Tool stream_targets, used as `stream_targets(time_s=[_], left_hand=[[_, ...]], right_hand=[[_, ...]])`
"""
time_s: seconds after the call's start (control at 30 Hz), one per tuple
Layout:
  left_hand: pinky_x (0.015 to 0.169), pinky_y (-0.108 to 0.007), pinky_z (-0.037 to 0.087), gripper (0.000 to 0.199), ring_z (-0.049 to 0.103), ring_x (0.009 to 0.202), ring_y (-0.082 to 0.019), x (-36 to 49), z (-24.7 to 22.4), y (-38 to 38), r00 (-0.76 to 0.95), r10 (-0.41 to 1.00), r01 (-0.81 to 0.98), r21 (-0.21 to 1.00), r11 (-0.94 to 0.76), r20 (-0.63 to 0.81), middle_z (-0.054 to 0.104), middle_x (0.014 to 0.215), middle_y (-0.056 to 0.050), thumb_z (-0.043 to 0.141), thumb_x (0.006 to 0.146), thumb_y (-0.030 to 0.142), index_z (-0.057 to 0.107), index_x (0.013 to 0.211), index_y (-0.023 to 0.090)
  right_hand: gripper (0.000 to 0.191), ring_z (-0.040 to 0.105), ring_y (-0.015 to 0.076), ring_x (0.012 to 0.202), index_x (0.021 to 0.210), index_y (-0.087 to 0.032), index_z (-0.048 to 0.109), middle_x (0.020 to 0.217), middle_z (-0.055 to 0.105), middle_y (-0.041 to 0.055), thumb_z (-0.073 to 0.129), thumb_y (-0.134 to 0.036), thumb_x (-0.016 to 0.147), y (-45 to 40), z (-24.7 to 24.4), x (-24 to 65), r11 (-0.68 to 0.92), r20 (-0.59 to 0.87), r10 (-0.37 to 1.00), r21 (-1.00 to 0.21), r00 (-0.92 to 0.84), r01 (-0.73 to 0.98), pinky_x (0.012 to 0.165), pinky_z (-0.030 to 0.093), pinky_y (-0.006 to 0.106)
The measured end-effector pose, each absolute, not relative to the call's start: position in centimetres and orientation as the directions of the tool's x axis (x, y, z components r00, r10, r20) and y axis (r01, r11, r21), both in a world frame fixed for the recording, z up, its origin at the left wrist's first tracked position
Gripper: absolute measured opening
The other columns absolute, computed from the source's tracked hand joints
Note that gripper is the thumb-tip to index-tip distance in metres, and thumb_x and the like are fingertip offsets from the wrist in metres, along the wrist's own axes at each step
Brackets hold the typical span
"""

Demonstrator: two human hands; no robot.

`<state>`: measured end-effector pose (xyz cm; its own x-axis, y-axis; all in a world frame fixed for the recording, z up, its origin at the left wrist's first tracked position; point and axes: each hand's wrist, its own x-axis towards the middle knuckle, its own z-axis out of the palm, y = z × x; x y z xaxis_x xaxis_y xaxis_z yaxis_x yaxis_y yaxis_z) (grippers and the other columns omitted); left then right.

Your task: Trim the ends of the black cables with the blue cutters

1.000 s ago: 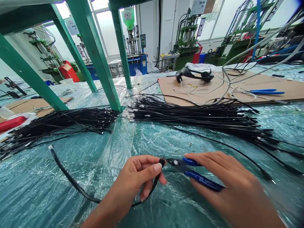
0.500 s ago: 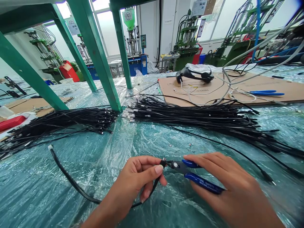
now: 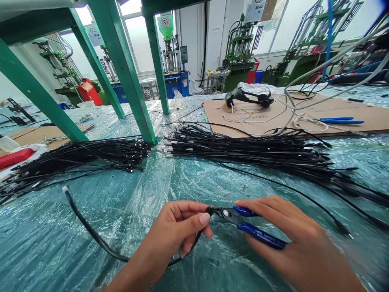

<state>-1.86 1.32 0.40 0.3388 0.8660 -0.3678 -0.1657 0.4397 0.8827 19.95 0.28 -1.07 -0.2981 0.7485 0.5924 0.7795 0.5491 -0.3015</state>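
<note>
my left hand point(image 3: 165, 237) pinches a black cable point(image 3: 100, 243) near its end — my right hand point(image 3: 291, 239) grips blue-handled side cutters point(image 3: 252, 228), jaws at the cable tip, over the plastic-covered worktop point(image 3: 91, 223) — bundled black cables point(image 3: 243, 150) beyond.

The bottom edge of the view cuts off the left hand point(image 3: 170, 237) and the right hand point(image 3: 291, 239) at the forearms, and the right hand's fingers point(image 3: 273, 213) cover part of the blue-handled side cutters point(image 3: 261, 236). The tip of the black cable point(image 3: 91, 229) is too small to show whether the jaws bite it. A bundle of black cables point(image 3: 75, 157) runs off the left edge.
</note>
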Motion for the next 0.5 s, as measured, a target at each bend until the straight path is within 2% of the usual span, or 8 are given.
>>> stream_targets(time_s=[0.33,0.5], left_hand=[[0.033,-0.012,0.024,0.024,0.035,0.034,0.001,-1.86,0.19,1.32,0.349,0.866,-0.145,0.893,0.427,-0.358,0.068,0.062,0.0,0.079,0.074,0.036,0.078,0.087,0.016],[0.033,-0.012,0.023,0.022,0.035,0.034,0.001,-1.97,0.09,1.29,0.346,0.87,-0.165,0.891,0.424,-0.35,0.069,0.062,-0.001,0.078,0.076,0.035,0.077,0.087,0.016]], right_hand=[[0.021,0.069,0.0177,0.073,0.098,-0.028,0.068,0.086,0.073,-0.0006,0.059,-0.026,0.079,0.39,-0.9,20.07,0.558,0.585,0.75,-0.308,-0.309,0.771,0.063,0.057,0.03],[0.02,0.068,0.016,0.073,0.098,-0.027,0.066,0.083,0.072,-0.0012,0.058,-0.023,0.08,0.31,-0.63,20.12,0.6,0.639,0.689,-0.238,-0.342,0.764,0.063,0.056,0.028]])
